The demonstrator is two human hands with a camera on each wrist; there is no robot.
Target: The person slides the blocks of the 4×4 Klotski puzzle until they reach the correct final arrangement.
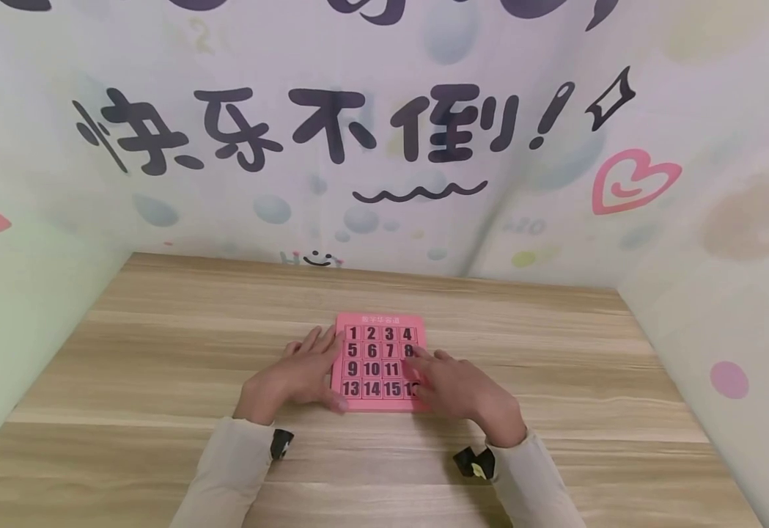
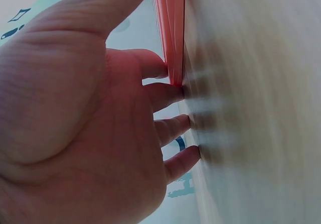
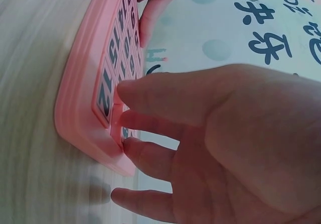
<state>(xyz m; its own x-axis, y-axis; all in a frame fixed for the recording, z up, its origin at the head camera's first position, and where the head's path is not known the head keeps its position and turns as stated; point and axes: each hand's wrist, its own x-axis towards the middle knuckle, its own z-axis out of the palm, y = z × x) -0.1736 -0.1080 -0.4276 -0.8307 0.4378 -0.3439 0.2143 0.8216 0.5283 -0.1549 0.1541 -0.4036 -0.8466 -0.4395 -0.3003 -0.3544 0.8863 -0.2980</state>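
A pink sliding number puzzle (image 1: pixel 379 405) lies flat on the wooden table, its black-numbered tiles set in rows. At its left edge rests my left hand (image 1: pixel 298 374), thumb by the lower left corner and index finger along the side. In the left wrist view, the other fingers (image 2: pixel 173 128) reach down to the tabletop. My right hand (image 1: pixel 457 381) leans over the puzzle's right side, fingertips touching the tile area. The right wrist view shows the thumb (image 3: pixel 160 93) beside the 12 tile (image 3: pixel 104 99), with an unfilled slot under the fingers.
The wood-grain table (image 1: pixel 556 345) extends around the puzzle. Behind it stands a white printed backdrop (image 1: pixel 384 220) with dark lettering, and pale side panels (image 1: pixel 707 315) close in left and right. Dark wrist devices (image 1: pixel 475 463) sit at both cuffs.
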